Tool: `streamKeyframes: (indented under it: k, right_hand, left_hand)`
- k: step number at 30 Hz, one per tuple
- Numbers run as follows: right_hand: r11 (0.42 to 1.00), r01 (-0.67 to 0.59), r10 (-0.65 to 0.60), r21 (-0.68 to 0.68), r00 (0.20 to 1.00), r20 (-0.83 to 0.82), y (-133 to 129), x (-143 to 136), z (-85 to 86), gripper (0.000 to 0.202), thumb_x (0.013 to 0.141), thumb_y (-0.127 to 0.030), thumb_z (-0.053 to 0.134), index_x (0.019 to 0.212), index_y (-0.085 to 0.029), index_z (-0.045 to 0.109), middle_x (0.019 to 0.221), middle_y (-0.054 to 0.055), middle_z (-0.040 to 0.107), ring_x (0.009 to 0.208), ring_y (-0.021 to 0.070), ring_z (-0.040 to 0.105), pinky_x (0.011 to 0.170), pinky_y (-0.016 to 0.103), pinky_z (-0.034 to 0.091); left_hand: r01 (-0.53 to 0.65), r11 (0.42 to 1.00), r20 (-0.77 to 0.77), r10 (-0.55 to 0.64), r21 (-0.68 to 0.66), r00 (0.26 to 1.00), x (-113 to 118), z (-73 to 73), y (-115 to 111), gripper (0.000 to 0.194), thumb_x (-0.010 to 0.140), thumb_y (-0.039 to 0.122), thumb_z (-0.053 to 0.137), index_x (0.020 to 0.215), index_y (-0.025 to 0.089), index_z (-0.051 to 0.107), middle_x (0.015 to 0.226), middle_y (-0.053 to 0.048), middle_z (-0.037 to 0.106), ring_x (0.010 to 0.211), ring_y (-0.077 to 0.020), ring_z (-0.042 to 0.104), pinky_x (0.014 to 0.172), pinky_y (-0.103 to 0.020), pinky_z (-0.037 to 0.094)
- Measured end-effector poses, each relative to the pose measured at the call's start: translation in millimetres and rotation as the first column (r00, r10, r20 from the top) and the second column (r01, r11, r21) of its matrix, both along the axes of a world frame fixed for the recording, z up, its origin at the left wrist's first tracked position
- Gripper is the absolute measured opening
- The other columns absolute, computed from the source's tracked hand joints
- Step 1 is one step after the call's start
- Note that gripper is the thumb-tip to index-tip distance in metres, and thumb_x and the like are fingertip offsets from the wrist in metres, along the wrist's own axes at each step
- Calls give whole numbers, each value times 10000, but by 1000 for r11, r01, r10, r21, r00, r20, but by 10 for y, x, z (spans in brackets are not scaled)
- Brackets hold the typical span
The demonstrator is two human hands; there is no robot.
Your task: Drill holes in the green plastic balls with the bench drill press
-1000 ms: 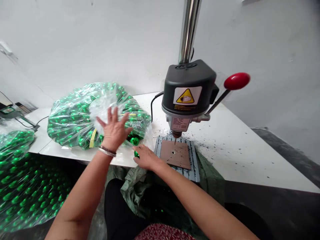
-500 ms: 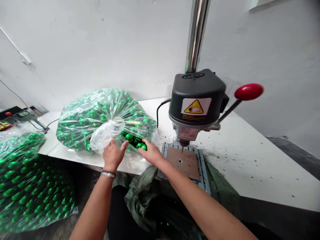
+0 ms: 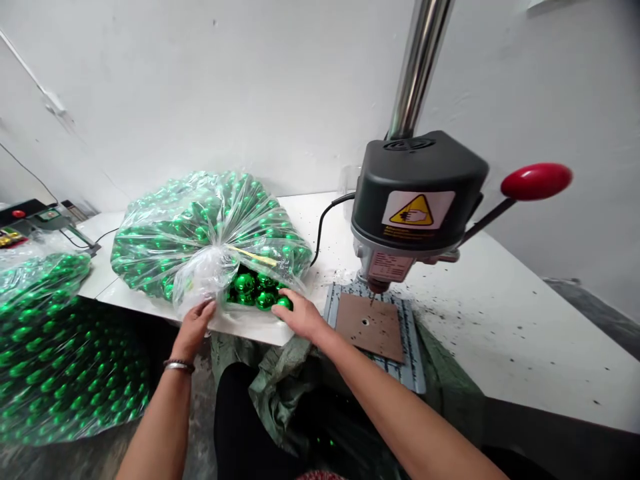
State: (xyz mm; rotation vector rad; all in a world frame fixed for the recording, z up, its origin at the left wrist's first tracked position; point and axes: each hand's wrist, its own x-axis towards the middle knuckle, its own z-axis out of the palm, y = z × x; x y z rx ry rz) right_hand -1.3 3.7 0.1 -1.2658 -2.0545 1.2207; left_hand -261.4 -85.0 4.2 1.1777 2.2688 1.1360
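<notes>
A big clear plastic bag [image 3: 165, 220] full of shiny green balls lies on the white table, gathered at its middle. Its front side has an opening where several green balls [image 3: 245, 285] show uncovered. My left hand [image 3: 194, 327] is closed on the bag's plastic at the left of this opening. At the right end of the opening, my right hand [image 3: 303, 316] has thumb and forefinger around one green ball [image 3: 285, 303]. A yellow strip [image 3: 253, 255] lies across the bag above the opening.
To the right stands a drill press [image 3: 417, 190] with a red-knobbed lever [image 3: 536, 181], over a brown board [image 3: 370, 327] with a hole. Dark chips litter the white table [image 3: 480, 320]. Another bag of green balls [image 3: 65, 360] sits at lower left. Green sheeting [image 3: 280, 393] hangs over the front edge.
My left hand has moved left and down, drawing the plastic aside, so the opening is wider and more balls show. My right hand stays by the ball. The view has shifted slightly.
</notes>
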Motion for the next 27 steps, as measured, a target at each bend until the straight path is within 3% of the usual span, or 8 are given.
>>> streamKeyframes:
  k: [2,5,8,10,12,16,21,27]
  right_hand:
    - [995,-72,76,62,995,-64,-141,81,36,502,868,-370,628,1340,-217,554,1344,76,583,1258,169,560,1155,402,441]
    - [977,-162,181,140,975,-133,-358,321,67,595,787,-331,689,1361,-248,557,1403,52,560,1346,163,511,1225,359,373]
    - [973,-175,199,153,967,-158,-566,597,10,633,767,-349,696,1371,-229,552,1418,74,552,1358,175,507,1233,372,369]
    - [978,-158,178,134,971,-159,-687,738,-73,612,765,-361,699,1347,-221,572,1407,86,561,1355,185,511,1233,392,370]
    - [984,-141,157,109,975,-154,-788,822,-172,588,761,-356,703,1322,-222,592,1397,88,569,1359,195,510,1237,414,365]
    - [992,-113,120,58,981,-151,-929,853,-361,532,774,-354,680,1285,-215,619,1354,96,597,1324,199,543,1213,427,400]
    - [998,-61,61,5,985,-161,-1021,814,-502,516,779,-367,668,1274,-226,628,1317,88,619,1247,180,596,1163,396,458]
    - [998,-3,-6,-57,987,-159,-1041,875,-481,520,749,-350,672,1254,-229,644,1336,82,608,1274,193,584,1188,410,434]
  left_hand:
    - [-39,995,41,35,94,999,-71,81,-203,515,817,506,566,1156,146,711,1141,-94,755,1119,-256,666,972,-358,535]
    - [-68,987,-259,104,142,960,57,118,-616,384,811,453,603,1095,236,744,1170,-71,742,1210,-284,619,1120,-455,440]
    - [-146,934,-508,303,326,806,541,-58,-946,343,850,392,631,1134,230,733,1157,-135,702,1160,-316,615,1117,-536,421]
    - [-25,937,-455,193,349,869,955,-245,-986,305,892,390,594,1129,240,713,1077,-118,694,1023,-271,656,998,-471,523]
    - [105,970,-254,-47,220,966,1303,-412,-855,452,910,421,582,1321,232,593,1107,-109,665,920,-223,677,881,-405,581]
    - [-6,988,-116,25,157,993,1577,-568,-369,768,864,450,641,1501,115,375,1120,-135,576,739,-174,633,866,-445,584]
    - [127,979,-227,-88,162,970,1668,-623,-46,497,832,274,673,1309,160,593,1139,-132,560,702,-146,591,855,-439,583]
    - [252,937,-266,-185,244,946,1777,-683,84,400,876,215,595,1273,166,595,1192,-154,609,793,-171,651,830,-403,599]
